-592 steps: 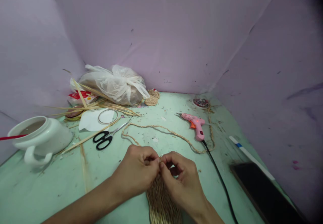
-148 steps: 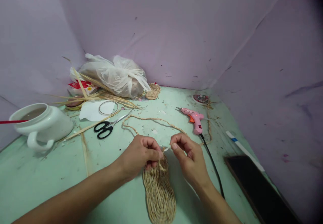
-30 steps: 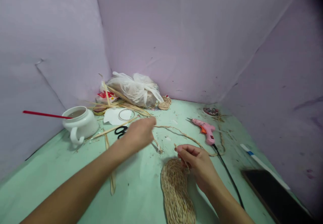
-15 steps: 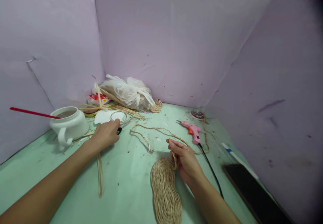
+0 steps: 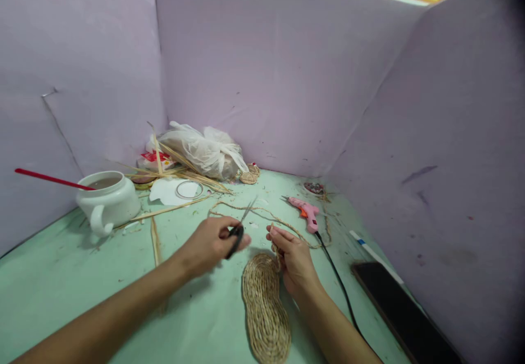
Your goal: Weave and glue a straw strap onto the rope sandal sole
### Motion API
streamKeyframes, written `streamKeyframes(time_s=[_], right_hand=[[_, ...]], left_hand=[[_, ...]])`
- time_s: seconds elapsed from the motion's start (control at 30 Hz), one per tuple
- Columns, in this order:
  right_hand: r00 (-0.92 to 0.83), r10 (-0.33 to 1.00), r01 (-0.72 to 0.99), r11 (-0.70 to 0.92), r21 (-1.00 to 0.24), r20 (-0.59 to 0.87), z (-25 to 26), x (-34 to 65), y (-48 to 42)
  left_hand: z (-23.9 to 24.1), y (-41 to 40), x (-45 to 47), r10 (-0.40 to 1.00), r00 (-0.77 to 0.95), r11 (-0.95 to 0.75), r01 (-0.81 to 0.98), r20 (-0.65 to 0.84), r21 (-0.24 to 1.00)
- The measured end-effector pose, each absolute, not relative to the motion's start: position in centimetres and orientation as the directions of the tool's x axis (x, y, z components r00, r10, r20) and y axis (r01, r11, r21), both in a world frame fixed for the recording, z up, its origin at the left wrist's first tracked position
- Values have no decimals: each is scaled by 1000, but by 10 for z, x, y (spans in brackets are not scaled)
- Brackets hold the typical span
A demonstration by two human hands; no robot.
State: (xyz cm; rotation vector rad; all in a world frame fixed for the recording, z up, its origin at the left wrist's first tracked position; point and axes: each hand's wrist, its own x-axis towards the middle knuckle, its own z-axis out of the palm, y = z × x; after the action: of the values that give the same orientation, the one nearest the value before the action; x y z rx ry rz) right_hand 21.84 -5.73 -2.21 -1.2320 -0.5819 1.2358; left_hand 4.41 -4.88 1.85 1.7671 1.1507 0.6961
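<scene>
From my end, I see the left hand (image 5: 210, 246) now up off the table (image 5: 205, 320), fingers curled around the black handles of the scissors (image 5: 235, 240); half a second ago it was down beside the white paper (image 5: 159, 192). The right hand (image 5: 290, 249) keeps its thumb and fingers pinched on the cord end (image 5: 276, 252), just above the woven sole (image 5: 266, 309), which lies flat below, near the table's front.

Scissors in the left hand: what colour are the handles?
Black. The scissors' handles show best in the head view, though slightly blurred.
</scene>
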Motion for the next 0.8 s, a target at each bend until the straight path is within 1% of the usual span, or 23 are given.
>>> streamKeyframes(time_s=[0.03,0.1,0.17,0.27,0.53,0.67,0.8], right_hand=[[306,915,-385,-133,-913,-262,-23,218,-58],[310,915,-395,-125,-910,-260,-24,216,-59],[301,917,-402,-124,-907,-260,-26,214,-60],[273,932,-398,-117,-910,-240,-28,210,-64],[200,971,-298,-65,-952,-129,-30,206,-69],[204,975,-222,-40,-974,-86,-31,207,-68],[218,975,-148,-11,-989,-43,-34,208,-68]], left_hand=[[14,-54,49,916,401,-252,504,35,826],[5,-63,58,922,383,-307,632,59,711],[-3,-69,63,921,388,-324,698,42,639],[-9,-74,66,907,419,-364,732,41,577],[-5,-73,69,891,452,-397,735,39,550],[-5,-72,68,883,468,-408,734,31,543],[-6,-74,66,877,480,-406,718,20,566]])
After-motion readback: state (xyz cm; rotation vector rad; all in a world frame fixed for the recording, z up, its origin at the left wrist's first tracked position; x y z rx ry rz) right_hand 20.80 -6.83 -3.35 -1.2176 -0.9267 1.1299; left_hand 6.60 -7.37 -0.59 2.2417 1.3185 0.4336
